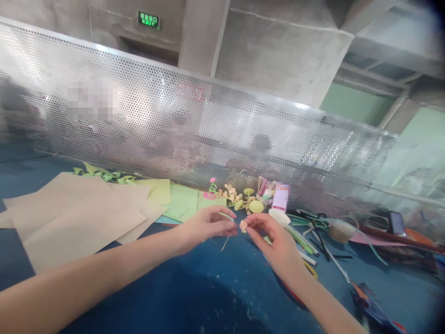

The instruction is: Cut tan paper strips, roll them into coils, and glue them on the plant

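My right hand (276,239) pinches a small peach-coloured piece (243,226), perhaps folded paper, between thumb and fingertips. Facing it a short way to the left, my left hand (208,227) has curved fingers held apart, and nothing shows in them. A thin pale strand (225,244) appears just below the left fingertips. Beyond both hands lies a cluster of small peach-coloured curled pieces (232,192), with yellow-green rounds (256,206) beside it. A little green spiral with a pink top (212,186) stands to the left of these.
Large beige sheets (79,218) cover the blue table's left side, with green sheets (182,197) beside them. A white dish (279,216), a pale box (280,198), marker-like sticks (302,241) and a phone (397,224) lie rightward. A perforated metal screen (222,125) borders the far edge.
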